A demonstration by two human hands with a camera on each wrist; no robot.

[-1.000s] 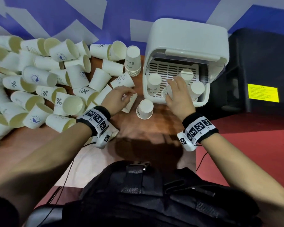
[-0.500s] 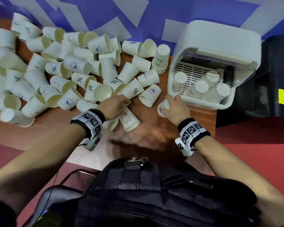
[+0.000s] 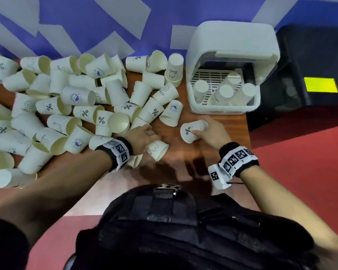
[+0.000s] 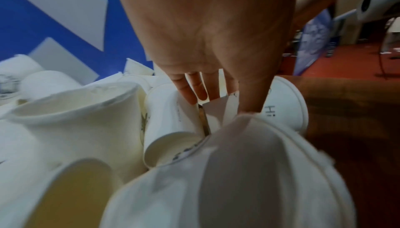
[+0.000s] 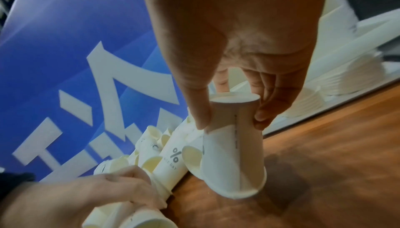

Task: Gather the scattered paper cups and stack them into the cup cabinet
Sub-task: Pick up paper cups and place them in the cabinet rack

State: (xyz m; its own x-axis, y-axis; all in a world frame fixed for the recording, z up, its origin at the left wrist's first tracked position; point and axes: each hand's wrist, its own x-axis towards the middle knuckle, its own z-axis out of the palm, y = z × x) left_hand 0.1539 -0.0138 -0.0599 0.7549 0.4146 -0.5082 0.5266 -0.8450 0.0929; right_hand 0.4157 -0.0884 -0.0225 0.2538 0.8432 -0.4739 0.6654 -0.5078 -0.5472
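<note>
Head view: right hand [image 3: 213, 133] grip around cup [image 3: 192, 130]

White cups [image 3: 82, 112]; brown table [image 3: 183, 154]; blue-and-white wall [image 3: 86, 22].

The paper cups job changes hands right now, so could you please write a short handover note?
Right hand: grips one percent-sign cup by its base, mouth down, just in front of the cup cabinet.
Left hand: rests on the near edge of the loose cups; its fingers touch cups, but I cannot tell if any is held.
Done: four upturned cups or stacks stand in the cabinet; one nested stack stands beside it on the table.
Left: put in the held cup, then gather the heap, which covers the table's left side.
</note>
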